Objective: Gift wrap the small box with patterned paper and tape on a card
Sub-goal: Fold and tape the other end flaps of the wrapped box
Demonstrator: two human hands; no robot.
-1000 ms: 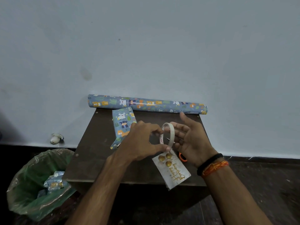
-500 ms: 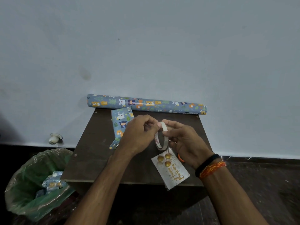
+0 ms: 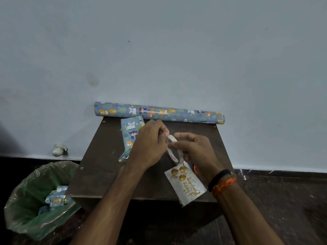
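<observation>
Head view: right hand (image 3: 198, 152) grips tape roll (image 3: 174, 150) upright above table (image 3: 102, 167); left hand (image 3: 150, 144) pinches its top edge. Wrapped box (image 3: 131, 137) lies behind left hand; card (image 3: 185, 184) at front edge.

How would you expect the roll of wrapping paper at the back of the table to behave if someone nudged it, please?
The wrapping paper roll is a long cylinder lying on its side along the table's far edge, so it would probably roll easily. The wall right behind it would likely stop it going backward. Both ends overhang the table, so a nudge at one end might swing it round.
</observation>
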